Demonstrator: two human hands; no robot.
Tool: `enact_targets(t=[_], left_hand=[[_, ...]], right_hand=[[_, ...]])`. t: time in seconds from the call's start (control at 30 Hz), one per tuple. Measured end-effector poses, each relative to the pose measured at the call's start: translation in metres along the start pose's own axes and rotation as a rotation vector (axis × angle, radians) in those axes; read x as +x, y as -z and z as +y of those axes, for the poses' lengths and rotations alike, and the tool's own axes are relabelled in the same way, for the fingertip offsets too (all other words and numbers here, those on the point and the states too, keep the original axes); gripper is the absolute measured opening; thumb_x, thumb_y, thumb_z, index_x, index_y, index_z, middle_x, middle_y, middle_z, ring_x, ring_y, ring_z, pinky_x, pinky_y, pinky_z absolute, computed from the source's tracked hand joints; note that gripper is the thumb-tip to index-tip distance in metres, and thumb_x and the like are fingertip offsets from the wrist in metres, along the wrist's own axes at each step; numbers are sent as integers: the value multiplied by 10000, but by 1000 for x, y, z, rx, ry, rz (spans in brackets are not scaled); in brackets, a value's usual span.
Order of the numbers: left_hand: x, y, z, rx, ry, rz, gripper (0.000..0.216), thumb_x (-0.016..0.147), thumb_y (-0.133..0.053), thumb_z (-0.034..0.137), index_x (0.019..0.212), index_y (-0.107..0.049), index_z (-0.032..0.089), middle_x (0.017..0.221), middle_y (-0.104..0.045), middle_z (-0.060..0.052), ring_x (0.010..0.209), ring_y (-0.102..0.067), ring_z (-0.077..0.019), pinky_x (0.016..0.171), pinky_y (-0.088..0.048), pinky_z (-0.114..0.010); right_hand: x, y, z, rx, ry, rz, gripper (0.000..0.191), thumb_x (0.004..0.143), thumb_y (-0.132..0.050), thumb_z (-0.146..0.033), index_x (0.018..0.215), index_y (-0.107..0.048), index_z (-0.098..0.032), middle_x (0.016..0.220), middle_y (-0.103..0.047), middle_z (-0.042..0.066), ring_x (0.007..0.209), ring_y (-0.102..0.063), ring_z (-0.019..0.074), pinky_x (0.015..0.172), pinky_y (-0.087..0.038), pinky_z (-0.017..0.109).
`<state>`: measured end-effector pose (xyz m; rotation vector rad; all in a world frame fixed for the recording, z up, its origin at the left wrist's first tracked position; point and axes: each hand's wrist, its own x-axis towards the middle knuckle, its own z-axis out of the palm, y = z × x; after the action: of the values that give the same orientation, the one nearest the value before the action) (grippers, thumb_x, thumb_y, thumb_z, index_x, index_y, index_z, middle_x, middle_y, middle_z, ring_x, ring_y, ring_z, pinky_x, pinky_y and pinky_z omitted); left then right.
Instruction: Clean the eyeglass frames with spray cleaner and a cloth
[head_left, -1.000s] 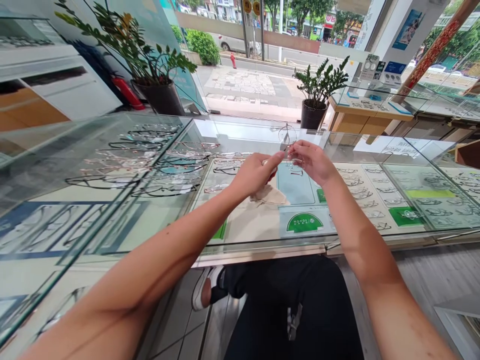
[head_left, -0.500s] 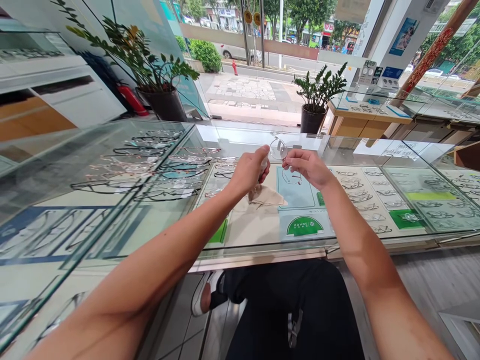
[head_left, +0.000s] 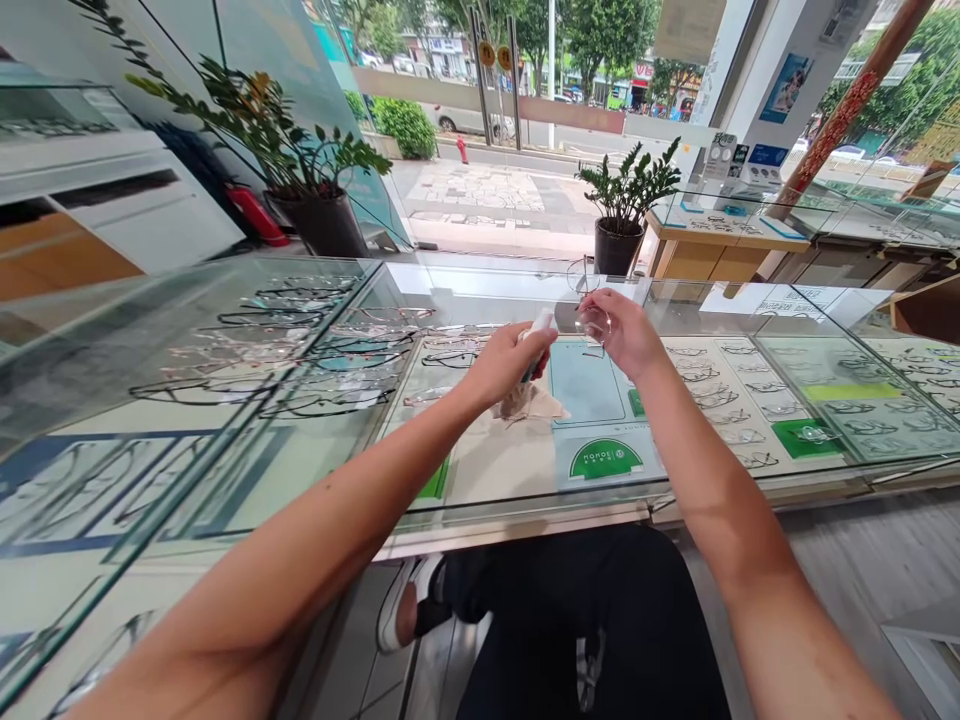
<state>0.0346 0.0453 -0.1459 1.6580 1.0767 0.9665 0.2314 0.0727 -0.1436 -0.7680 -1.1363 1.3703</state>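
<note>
My left hand [head_left: 504,362] is wrapped round a small spray bottle [head_left: 544,321]; its white top sticks up past my thumb and the rest is mostly hidden by my fingers. Across from it, my right hand [head_left: 624,330] pinches a pair of thin-rimmed eyeglasses [head_left: 569,316], held up above the glass counter with one lens towards the bottle's top. Bottle and lens look close but apart. A crumpled beige cloth [head_left: 543,403] lies on the counter below my left hand.
Many eyeglasses [head_left: 322,355] lie in rows on the glass display counter [head_left: 480,500] at the left. More frames [head_left: 705,375] sit under the glass at the right, near a green sign [head_left: 606,458]. Potted plants [head_left: 619,240] stand beyond the counter.
My right hand has turned the eyeglasses and shifted them slightly right. My left hand has tilted, so the bottle's white top now shows. The view has shifted slightly.
</note>
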Motion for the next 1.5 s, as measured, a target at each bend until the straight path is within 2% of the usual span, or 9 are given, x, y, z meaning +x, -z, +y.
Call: enact_targets(t=[0.13, 0.27, 0.47, 0.63, 0.83, 1.0, 1.2, 1.37, 1.5], left_hand=[[1, -2, -6, -49, 24, -44, 191, 759, -528, 376, 701, -540, 194, 653, -574, -11, 625, -518, -155, 622, -391, -301], [5, -5, -17, -76, 35, -28, 244, 831, -527, 447, 849, -537, 203, 795, -594, -24, 755, -558, -189, 717, -443, -330], [11, -5, -32, 242, -161, 77, 286, 981, -457, 502, 935, -526, 228, 986, -591, -76, 990, -532, -238, 953, -458, -422], [12, -1, -36, 408, -155, 76, 318, 989, -453, 520, 983, -553, 218, 993, -580, -88, 985, -549, -268, 939, -463, -463], [11, 1, -35, 570, -116, 32, 250, 985, -459, 447, 949, -572, 227, 1022, -607, -106, 986, -574, -294, 884, -455, -439], [11, 1, -35, 609, -107, 13, 211, 974, -477, 413, 986, -597, 240, 1052, -618, -95, 1013, -590, -294, 861, -449, -405], [12, 2, -34, 649, -110, 3, 230, 986, -460, 425, 927, -566, 230, 1005, -611, -101, 975, -592, -302, 821, -453, -406], [10, 0, -33, 630, -111, 3, 267, 1001, -437, 429, 980, -602, 220, 1068, -595, -112, 1002, -603, -301, 884, -481, -439], [7, -2, -30, 566, -123, 70, 362, 1023, -388, 443, 1073, -659, 208, 1161, -559, -123, 1083, -602, -291, 989, -476, -448]], right_hand=[[1, 2, -1, 76, -30, 52, 269, 751, -830, -437, 779, -669, -224, 820, -661, -14, 764, -607, 112, 650, -483, 234], [1, 4, -2, 112, -43, 73, 233, 788, -798, -416, 786, -661, -228, 813, -651, -14, 778, -615, 119, 665, -505, 238], [1, 5, -1, 134, -55, 59, 243, 753, -817, -415, 779, -664, -228, 819, -640, -14, 773, -606, 115, 673, -513, 233], [2, 5, 0, 110, -58, 67, 278, 723, -828, -438, 788, -657, -229, 832, -647, -16, 782, -609, 115, 674, -503, 231], [1, 5, 1, 114, -42, 48, 282, 724, -835, -436, 791, -661, -224, 835, -637, -13, 777, -599, 112, 671, -494, 236], [1, 4, 0, 96, -53, 64, 275, 727, -826, -433, 785, -656, -225, 852, -648, -6, 778, -597, 116, 662, -489, 237], [0, 3, 0, 83, -28, 31, 266, 737, -824, -430, 775, -663, -221, 841, -638, -7, 748, -578, 102, 644, -483, 230], [0, 2, -1, 35, -23, 38, 289, 744, -810, -463, 772, -647, -227, 845, -639, 6, 761, -575, 119, 643, -482, 242], [-1, 2, -1, 51, -27, 36, 291, 727, -818, -457, 769, -650, -224, 849, -637, 3, 760, -567, 115, 646, -474, 243]])
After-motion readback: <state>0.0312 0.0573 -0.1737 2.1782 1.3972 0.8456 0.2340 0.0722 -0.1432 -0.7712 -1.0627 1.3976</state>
